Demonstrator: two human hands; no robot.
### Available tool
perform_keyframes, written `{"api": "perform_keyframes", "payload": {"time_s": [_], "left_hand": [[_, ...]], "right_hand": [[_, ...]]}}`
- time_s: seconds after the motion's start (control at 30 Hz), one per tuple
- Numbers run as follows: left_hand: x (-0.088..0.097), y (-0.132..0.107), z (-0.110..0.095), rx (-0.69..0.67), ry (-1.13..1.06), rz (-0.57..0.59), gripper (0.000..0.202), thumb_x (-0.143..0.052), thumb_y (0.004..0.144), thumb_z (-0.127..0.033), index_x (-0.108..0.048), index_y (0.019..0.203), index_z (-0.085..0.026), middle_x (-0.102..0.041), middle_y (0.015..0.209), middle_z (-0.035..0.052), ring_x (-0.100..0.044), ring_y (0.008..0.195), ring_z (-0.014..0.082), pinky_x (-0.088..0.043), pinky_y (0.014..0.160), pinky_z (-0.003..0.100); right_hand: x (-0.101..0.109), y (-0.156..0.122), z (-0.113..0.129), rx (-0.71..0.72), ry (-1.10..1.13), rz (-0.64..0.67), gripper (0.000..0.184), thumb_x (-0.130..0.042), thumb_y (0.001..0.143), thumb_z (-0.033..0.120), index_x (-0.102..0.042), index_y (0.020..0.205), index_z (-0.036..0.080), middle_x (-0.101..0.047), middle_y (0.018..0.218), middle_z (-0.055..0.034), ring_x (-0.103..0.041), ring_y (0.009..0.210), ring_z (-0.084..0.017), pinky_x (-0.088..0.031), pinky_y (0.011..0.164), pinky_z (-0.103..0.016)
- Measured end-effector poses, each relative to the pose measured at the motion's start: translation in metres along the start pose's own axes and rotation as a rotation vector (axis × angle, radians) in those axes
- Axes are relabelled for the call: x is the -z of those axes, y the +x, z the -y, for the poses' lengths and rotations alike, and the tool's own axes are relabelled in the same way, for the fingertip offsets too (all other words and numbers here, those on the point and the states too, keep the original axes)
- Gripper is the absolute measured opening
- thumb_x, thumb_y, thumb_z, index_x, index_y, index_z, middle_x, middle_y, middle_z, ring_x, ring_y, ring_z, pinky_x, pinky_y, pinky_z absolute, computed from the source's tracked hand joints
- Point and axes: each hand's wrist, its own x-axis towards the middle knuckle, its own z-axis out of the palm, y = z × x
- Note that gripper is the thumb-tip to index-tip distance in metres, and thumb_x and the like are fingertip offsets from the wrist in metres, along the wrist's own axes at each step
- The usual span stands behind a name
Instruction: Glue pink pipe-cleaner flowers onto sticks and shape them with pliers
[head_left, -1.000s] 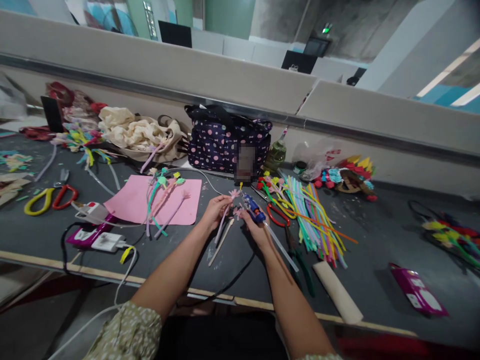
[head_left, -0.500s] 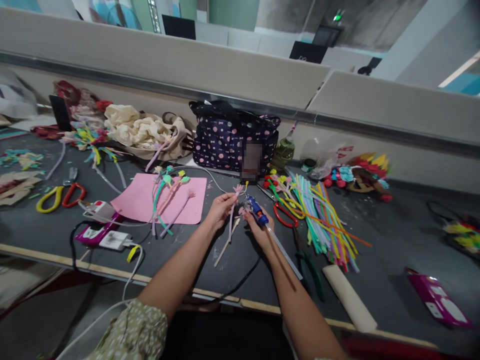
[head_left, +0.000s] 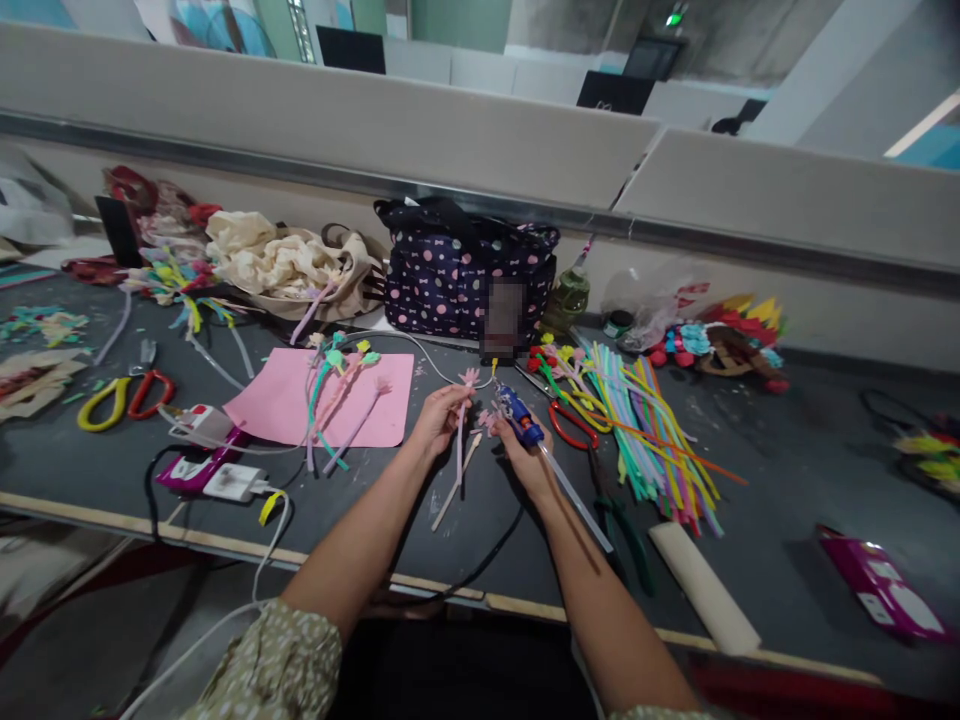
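Observation:
My left hand [head_left: 437,417] pinches a pink pipe-cleaner flower [head_left: 463,405] by its stem, with the bloom pointing up. My right hand [head_left: 525,455] grips a blue hot glue gun [head_left: 519,417], a clear glue stick sticking out behind it toward me. The gun's nozzle points at the flower, close to its head. A second pale stem [head_left: 452,482] lies on the dark table [head_left: 750,470] just below my hands. The gun's black cord [head_left: 480,565] runs off the front edge.
Finished flowers lie on a pink sheet [head_left: 285,405] to the left. Coloured pipe cleaners [head_left: 645,430], red scissors [head_left: 570,428] and green pliers [head_left: 626,535] lie right. A dotted bag [head_left: 465,270] stands behind. A power strip [head_left: 199,465] and yellow and red scissors [head_left: 124,395] sit left.
Both hands stay together over the table with the flower and glue gun still held. The view has shifted slightly; nothing was picked up or let go.

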Motion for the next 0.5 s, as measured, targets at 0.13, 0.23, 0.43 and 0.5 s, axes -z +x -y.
{"api": "perform_keyframes", "payload": {"time_s": [0.13,0.23,0.43,0.5], "left_hand": [[-0.0023,-0.0015,0.0000,0.002,0.037,-0.004,0.028,-0.083,0.058,-0.027,-0.071,0.077,-0.010,-0.061,0.058,-0.0006,-0.043,0.040,0.0017,-0.030,0.038,0.015],[-0.0038,-0.0024,-0.0003,0.001,0.051,0.002,0.029,-0.084,0.058,-0.028,-0.072,0.077,-0.010,-0.061,0.057,-0.0005,-0.044,0.041,0.0023,-0.032,0.040,0.015],[-0.0059,-0.0041,-0.0022,0.011,0.063,-0.003,0.028,-0.083,0.058,-0.027,-0.073,0.076,-0.009,-0.060,0.055,-0.0003,-0.044,0.041,0.0027,-0.032,0.041,0.016],[-0.0063,-0.0047,-0.0025,0.020,0.069,-0.002,0.027,-0.083,0.058,-0.026,-0.073,0.076,-0.009,-0.062,0.055,0.0005,-0.045,0.041,0.0033,-0.032,0.041,0.017]], "right_hand": [[-0.0012,-0.0008,0.0017,0.004,0.017,0.037,0.030,-0.065,0.082,0.048,-0.070,0.089,0.020,-0.067,0.066,-0.0015,-0.061,0.061,-0.017,-0.048,0.056,-0.027],[-0.0020,-0.0013,0.0015,0.004,0.008,0.058,0.030,-0.065,0.081,0.049,-0.070,0.087,0.020,-0.067,0.064,-0.0011,-0.062,0.059,-0.017,-0.047,0.054,-0.026],[-0.0032,-0.0025,-0.0005,-0.004,0.007,0.063,0.030,-0.065,0.081,0.049,-0.069,0.087,0.020,-0.071,0.068,-0.0020,-0.062,0.056,-0.017,-0.047,0.052,-0.026],[-0.0034,-0.0027,-0.0003,-0.007,0.007,0.064,0.029,-0.066,0.081,0.048,-0.069,0.088,0.020,-0.071,0.069,-0.0023,-0.062,0.055,-0.017,-0.046,0.051,-0.026]]}}
